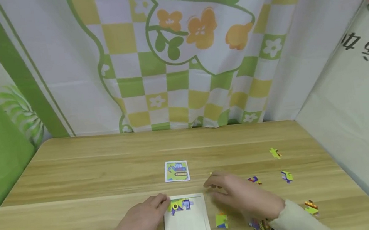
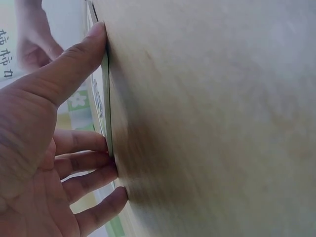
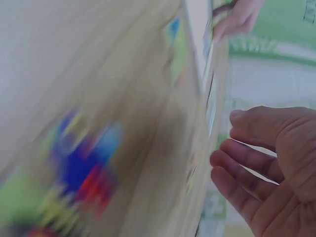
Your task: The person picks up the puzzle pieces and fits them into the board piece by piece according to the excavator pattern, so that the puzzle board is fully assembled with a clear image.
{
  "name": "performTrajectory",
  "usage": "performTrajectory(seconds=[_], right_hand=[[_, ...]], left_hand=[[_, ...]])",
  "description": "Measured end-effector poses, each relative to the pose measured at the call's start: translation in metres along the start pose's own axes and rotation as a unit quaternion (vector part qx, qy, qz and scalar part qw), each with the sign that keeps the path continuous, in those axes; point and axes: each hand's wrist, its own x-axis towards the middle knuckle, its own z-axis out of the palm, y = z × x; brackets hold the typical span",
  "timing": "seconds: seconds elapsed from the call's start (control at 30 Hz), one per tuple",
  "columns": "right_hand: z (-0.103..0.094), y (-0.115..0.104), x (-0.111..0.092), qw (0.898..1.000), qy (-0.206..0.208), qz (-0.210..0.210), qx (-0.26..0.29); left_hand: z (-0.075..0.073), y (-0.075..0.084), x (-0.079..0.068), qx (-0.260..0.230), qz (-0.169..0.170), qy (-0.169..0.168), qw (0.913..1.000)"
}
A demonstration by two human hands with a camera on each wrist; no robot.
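White and square, the jigsaw tray (image 1: 186,225) lies before us in the head view, flat on the wood-grain worktop (image 1: 90,174). Joined jigsaw pieces (image 1: 179,205) sit in its upper left, a tab pointing right. Our left hand (image 1: 136,227) steadies the tray's left edge; our right hand (image 1: 242,194) hovers beyond the right edge. Above the tray lies a picture card (image 1: 176,171), apparently of a tracked vehicle, and we do best to check each colour against it. A green-and-blue piece (image 1: 221,221) waits just beside the tray, on the right.

From the left wrist, our grip is spread wide, thumb and fingertips touching one edge of the tray. Light, even pressure there should stop it sliding without tipping it.

From the right wrist, our grip is half open, fingers loosely bent, with nothing visible between thumb and fingertips. Blurred colourful pieces (image 3: 84,163) lie apart from it on the worktop. We would do well to pinch a piece by its sides, turn it before lowering, and press it straight down so the joined ones stay put.
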Motion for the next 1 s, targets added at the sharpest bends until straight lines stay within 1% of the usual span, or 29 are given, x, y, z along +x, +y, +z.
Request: performTrajectory(seconds=[0.1,0.17,0.3,0.37,0.5,0.6,0.67,0.83,1.0], right_hand=[[-0.005,0.021,-0.015,0.999,0.034,0.003,-0.013],[-0.009,0.039,-0.025,0.998,0.059,-0.001,-0.028],[-0.017,0.074,-0.051,0.993,0.095,0.048,-0.040],[-0.022,0.092,-0.065,0.990,0.114,0.060,-0.049],[-0.030,0.117,-0.088,0.982,0.148,0.082,-0.081],[-0.036,0.131,-0.101,0.976,0.158,0.107,-0.103],[-0.040,0.138,-0.106,0.976,0.153,0.117,-0.106],[-0.046,0.148,-0.114,0.977,0.136,0.134,-0.094],[-0.046,0.154,-0.115,0.977,0.130,0.138,-0.096]], left_hand=[[0.000,0.000,0.000,0.000,0.004,0.002,1.0000],[0.000,0.000,0.000,0.004,0.009,0.004,0.9999],[-0.001,0.001,0.001,0.007,0.012,0.001,0.9999],[-0.001,0.001,0.001,0.010,0.014,0.001,0.9999],[-0.002,0.001,0.001,0.013,0.018,0.007,0.9997],[-0.001,0.001,0.001,0.013,0.020,0.009,0.9997],[-0.001,0.001,0.000,0.013,0.019,0.008,0.9997],[-0.001,0.000,-0.003,0.015,0.016,0.012,0.9997],[0.000,-0.002,-0.004,0.012,0.017,0.012,0.9997]])
